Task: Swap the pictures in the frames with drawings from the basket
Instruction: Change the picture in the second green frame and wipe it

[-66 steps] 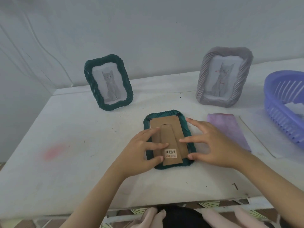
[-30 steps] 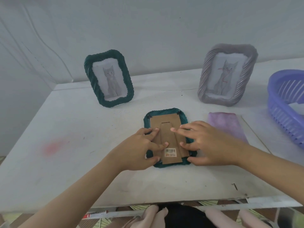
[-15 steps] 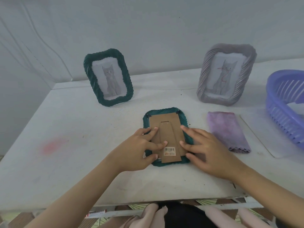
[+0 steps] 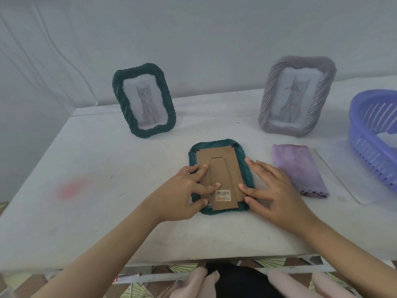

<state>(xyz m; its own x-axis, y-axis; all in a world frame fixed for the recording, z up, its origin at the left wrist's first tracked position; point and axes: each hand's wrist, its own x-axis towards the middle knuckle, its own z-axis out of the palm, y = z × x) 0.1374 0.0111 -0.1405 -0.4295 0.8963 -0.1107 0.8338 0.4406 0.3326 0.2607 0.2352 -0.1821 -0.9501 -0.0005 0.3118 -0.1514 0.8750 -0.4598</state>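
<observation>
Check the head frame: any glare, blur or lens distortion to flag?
Head view: flat, bluish, hazy light; only faint shadows beside the left hand and right hand. No glare on the standing green frame or grey frame. Centre is sharp: the barcode sticker shows bars, text unreadable. Wide-angle lens bows the table edge; basket is cropped at right.

You are working at a plain white table (image 4: 86,211) that is standing against a pale, creased backdrop (image 4: 193,39), a setting that is reading as a makeshift craft corner in a home. Patterned flooring (image 4: 184,268) is showing below the table's front edge, while household items are sitting on top: a purple plastic basket (image 4: 365,147), a folded purple cloth (image 4: 298,168), a green frame (image 4: 144,100) and a grey frame (image 4: 297,96), both holding cat pictures.
</observation>
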